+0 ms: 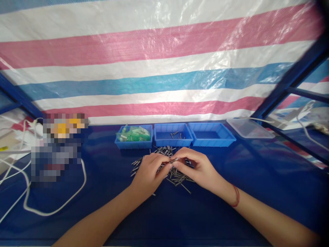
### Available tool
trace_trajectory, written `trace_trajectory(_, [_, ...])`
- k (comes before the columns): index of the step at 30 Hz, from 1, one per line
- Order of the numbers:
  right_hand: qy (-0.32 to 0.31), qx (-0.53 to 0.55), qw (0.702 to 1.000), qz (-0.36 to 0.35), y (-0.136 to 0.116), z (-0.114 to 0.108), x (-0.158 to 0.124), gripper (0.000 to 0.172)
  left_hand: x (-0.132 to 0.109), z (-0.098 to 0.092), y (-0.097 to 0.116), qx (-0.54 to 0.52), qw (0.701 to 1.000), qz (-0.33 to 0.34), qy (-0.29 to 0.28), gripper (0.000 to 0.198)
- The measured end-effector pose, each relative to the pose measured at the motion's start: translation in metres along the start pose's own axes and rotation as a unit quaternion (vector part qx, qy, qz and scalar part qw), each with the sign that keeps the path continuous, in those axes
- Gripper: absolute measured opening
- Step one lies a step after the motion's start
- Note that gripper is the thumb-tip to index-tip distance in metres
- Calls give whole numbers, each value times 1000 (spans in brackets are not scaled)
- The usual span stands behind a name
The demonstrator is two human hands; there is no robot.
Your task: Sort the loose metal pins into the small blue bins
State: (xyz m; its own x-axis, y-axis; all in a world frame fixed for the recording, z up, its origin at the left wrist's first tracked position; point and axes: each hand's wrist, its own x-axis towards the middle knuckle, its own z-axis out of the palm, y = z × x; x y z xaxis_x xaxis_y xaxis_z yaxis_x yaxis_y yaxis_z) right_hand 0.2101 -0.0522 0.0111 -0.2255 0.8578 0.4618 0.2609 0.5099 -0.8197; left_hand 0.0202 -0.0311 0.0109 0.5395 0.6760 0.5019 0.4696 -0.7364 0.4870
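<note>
My left hand [151,169] and my right hand [196,166] meet fingertip to fingertip over a pile of metal screws [178,176] on the blue table. Both hands pinch one small metal screw [173,160] between thumbs and fingers; its ends are partly hidden. Just behind the pile, a blue bin [173,141] has a few screws lying in it. To its left another blue bin [133,145] holds green and clear plastic packets [136,133]. On its right stands a third blue bin [213,141] with nothing visible inside.
A clear plastic lid [250,128] lies at the back right of the table [110,206]. White cables [83,178] curl over the left side, beside a pixelated area. Striped sheeting [154,79] hangs behind, between blue frame posts.
</note>
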Motion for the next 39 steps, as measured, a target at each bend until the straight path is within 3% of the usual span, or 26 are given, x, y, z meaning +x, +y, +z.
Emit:
trace_trajectory(6, [31,-9,999,25,0,5,-3,12,-1,4,1,5,1000,-12,-6,14])
trace_trajectory(24, [-20,-116,991,-71,0,-2,0,15,2,-2,1,4,999,-36,3,8])
trace_trajectory(27, [-32,-193,975,-106,5,-5,3,16,2,-3,2,15,999,-48,11,8])
trace_trajectory(30, [-3,-291,948,-127,12,-15,13,18,3,-4,0,15,998,-58,12,12])
trace_trajectory(36, [106,-485,866,-53,32,-36,32,31,5,-5,-5,41,998,-55,-16,16])
trace_trajectory(39, [100,-498,860,-41,34,-37,27,34,6,-4,-8,68,996,-25,-50,15])
